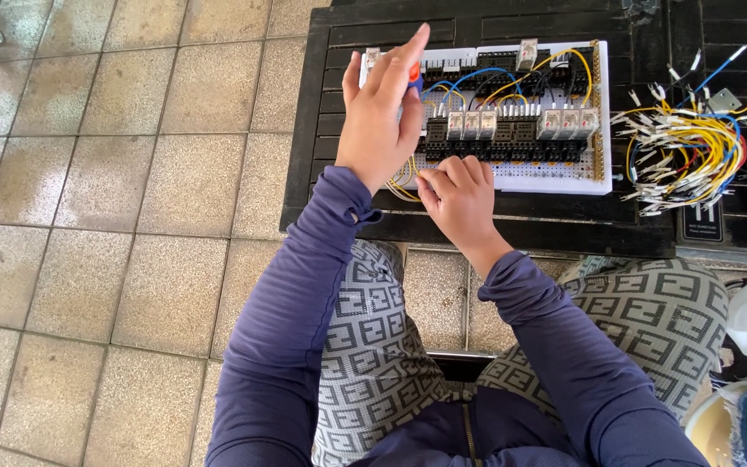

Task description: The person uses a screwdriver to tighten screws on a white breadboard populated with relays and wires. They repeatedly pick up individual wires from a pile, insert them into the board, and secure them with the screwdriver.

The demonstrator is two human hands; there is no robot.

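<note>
Left hand (380, 108): raised over the left end of the white wiring board (555, 177), fingers mostly straight, thumb and forefinger pinched on a small orange-and-blue tool handle (413, 78); the tip is hidden behind the palm, so I cannot tell what it touches.
Right hand (460, 195): curled at the board's near-left edge, fingertips pressed to the loose yellow wires (401, 186) there, seemingly to steady them; whether it grips one cannot be told.
Wiring board: lies flat on the dark slatted counter (322, 130), long side toward the person, within easy reach of both hands.
Relay blocks (520, 125): clear-topped, upright in rows on black sockets along the board's middle, joined by blue and yellow leads.
Spare leads (685, 147): tangled bundle of yellow, blue and red wires with pale ends, on the counter to the board's right, well apart from the hands.
Obstruction: the left hand covers the board's left end from above.
Floor (114, 216): beige tiles, left of the counter.
</note>
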